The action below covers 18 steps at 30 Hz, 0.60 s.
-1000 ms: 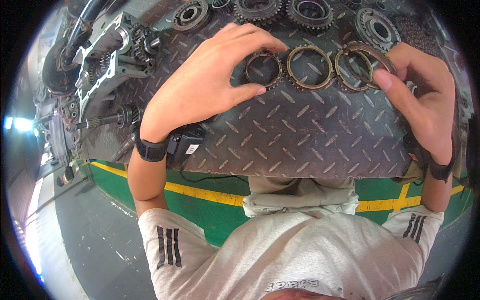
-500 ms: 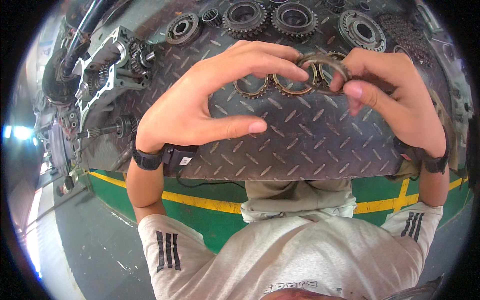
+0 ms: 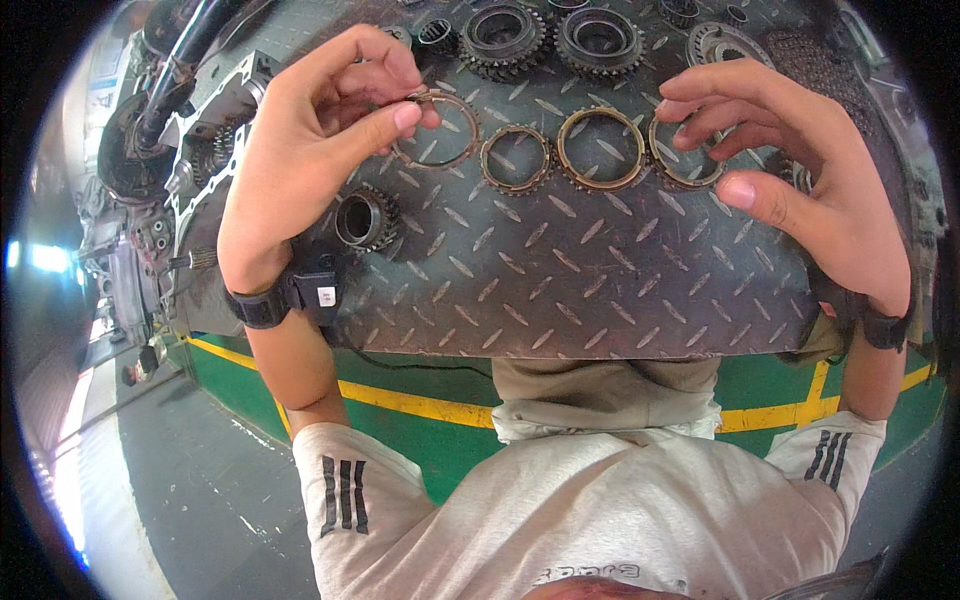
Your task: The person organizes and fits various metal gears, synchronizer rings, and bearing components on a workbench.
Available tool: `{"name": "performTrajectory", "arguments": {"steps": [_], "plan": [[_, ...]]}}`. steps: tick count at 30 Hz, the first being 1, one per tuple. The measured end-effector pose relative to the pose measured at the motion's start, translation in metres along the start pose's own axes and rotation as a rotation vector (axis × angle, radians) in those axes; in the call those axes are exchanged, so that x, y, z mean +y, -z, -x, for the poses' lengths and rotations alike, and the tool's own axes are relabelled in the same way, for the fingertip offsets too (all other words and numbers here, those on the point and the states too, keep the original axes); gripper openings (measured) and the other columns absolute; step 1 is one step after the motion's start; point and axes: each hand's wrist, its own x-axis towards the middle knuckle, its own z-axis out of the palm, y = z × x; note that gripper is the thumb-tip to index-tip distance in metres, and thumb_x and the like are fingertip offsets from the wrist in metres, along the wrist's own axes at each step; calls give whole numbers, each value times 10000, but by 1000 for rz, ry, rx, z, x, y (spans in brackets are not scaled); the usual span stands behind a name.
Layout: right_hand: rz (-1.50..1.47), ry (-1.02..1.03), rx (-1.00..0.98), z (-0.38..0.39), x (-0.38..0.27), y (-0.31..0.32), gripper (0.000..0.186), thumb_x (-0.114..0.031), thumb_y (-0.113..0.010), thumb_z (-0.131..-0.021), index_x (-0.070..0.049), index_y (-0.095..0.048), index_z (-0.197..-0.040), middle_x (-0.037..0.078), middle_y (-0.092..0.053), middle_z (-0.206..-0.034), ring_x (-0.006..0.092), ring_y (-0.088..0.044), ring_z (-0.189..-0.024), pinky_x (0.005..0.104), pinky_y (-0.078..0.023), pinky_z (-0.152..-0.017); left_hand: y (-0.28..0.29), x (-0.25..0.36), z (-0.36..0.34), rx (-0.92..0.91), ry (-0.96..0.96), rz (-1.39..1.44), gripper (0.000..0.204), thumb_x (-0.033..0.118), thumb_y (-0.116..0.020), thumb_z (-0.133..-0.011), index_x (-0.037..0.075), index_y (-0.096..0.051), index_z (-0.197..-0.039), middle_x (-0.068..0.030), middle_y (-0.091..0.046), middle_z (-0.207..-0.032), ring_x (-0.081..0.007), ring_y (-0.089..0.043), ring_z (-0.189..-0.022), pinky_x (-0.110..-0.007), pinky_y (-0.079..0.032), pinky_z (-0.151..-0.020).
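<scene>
My left hand pinches a toothed synchronizer ring by its left edge, thumb against fingers, above the left part of the metal plate. Apart from it, my right hand holds nothing, its fingers curved and spread over the rightmost synchronizer ring, part of which they hide. Between the hands, a smaller ring and a wider brassy ring lie flat side by side. Close to my left wrist sits a small dark gear.
Two large double gears stand at the back, with a flat hub gear right of them. An opened gearbox housing and a splined shaft are at the left. The tread-patterned metal plate ends before my body.
The ring has gone from my right hand to my left, which has moved left with it. My right hand's fingers have opened. The small gear by my left wrist has come into sight.
</scene>
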Motion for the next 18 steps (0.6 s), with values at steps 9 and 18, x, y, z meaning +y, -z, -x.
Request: {"name": "performTrajectory", "arguments": {"steps": [9,18], "plan": [[75,91,-37,-11,11,-9,421,-192,-693,-1010,15,-682,-1376,148,-754,-1259,265,-725,-1108,379,-562,-988,-8,-22,-2,14,-8,-501,155,35,-690,-1011,-39,-697,-1148,-83,-816,-966,-86,-703,-846,-269,-564,-749],[198,76,17,-8,6,-5,398,-163,-688,-1000,41,-691,-1341,157,-716,-1352,266,-717,-1157,379,-540,-1048,-14,-33,-1,81,-120,-646,223,46,-720,-926,-15,-717,-1141,-135,-801,-995,-197,-768,-747,-332,-612,-734]]}}
